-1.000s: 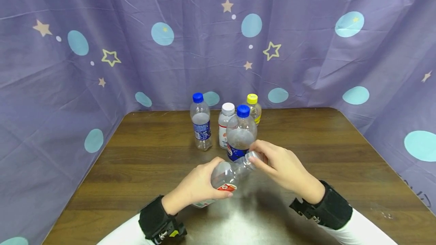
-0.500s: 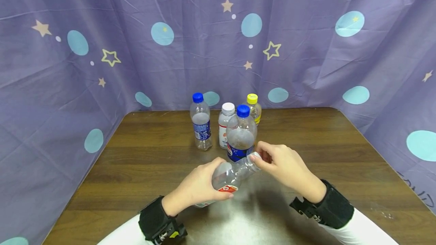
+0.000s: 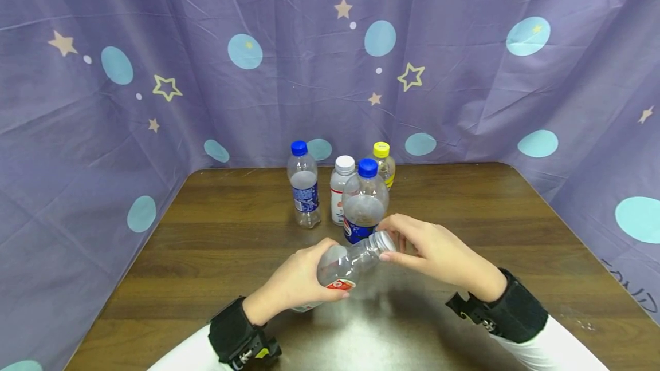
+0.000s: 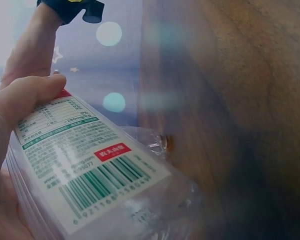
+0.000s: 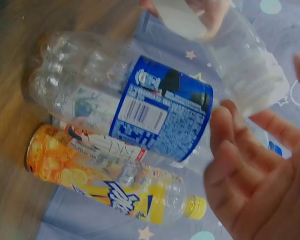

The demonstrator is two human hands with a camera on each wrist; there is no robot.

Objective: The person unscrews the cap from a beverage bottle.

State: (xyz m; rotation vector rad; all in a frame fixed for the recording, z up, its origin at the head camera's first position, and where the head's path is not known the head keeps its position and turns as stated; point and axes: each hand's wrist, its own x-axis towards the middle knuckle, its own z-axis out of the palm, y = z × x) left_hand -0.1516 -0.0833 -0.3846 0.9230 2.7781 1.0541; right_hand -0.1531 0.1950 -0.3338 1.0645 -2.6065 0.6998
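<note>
**Two hands on a tilted bottle, cap end toward the far edge**

A clear bottle (image 3: 346,267) is held above the tabletop (image 3: 515,228), near the middle of its near edge. The long axis runs from lower left to upper right in the head view, base toward the person, the white cap (image 3: 384,241) raised and pointing to the far right. The left hand (image 3: 296,282) wraps the labelled body, fingers curled round it; the left wrist view shows the thumb lying on the printed label (image 4: 85,165) with its barcode. The right hand (image 3: 430,248) is at the cap end, thumb and fingertips closed on the cap. In the right wrist view the fingers (image 5: 240,150) look loosely spread just beside the cap (image 5: 257,97), so how firm the pinch is cannot be told. Both wrists wear black straps over white sleeves.

Behind the held bottle, toward the middle of the far edge, four capped bottles stand upright in a close group: a blue-capped bottle (image 3: 304,190) on the left, a white-capped bottle (image 3: 341,185), a larger blue-labelled bottle (image 3: 364,199) nearest the hands, and a yellow-capped bottle (image 3: 384,166) at the back. A purple curtain (image 3: 154,44) with stars and pale blue dots hangs round the tabletop.
</note>
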